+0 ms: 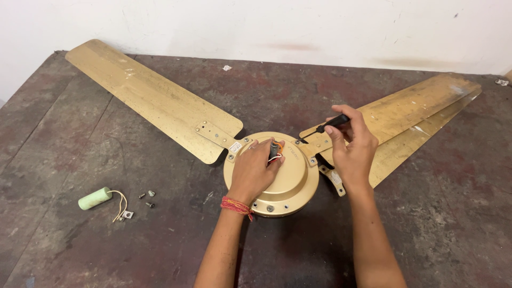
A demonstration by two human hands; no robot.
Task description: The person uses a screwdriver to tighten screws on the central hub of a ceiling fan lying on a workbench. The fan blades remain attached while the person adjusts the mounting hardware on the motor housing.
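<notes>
**Two hands on a gold ceiling fan**

On the worn, dark desk (416, 224) a gold ceiling fan lies flat, its round motor housing (282, 186) just ahead of the person's forearms. The left hand (255, 168) rests on top of the housing, fingers curled around the short dark shaft (274, 150) that stands up from the centre, with orange and white wires (278, 154) showing beside it. A red thread band (236, 206) circles the left wrist. The right hand (349, 146) hovers just to the right of the housing, clenched around the black handle of a screwdriver (328, 126); the tool's thin tip points down and left at the bracket where a blade meets the housing.

Off to the left, well apart from both hands, a pale green cylinder (95, 198) with two thin leads lies on the desk, a small metal clip (127, 215) at the end of the leads. Three loose screws (146, 197) sit just beside it.

Farther out, the left blade (149, 96) stretches away toward the far left corner, joined to the housing by a flat bracket (216, 135). On the right, two blades (421, 117) lie stacked one over the other, running out toward the far right edge. A bare bracket arm (332, 179) sticks out from the housing under the right wrist. Beyond the desk stands a white wall (266, 26).
</notes>
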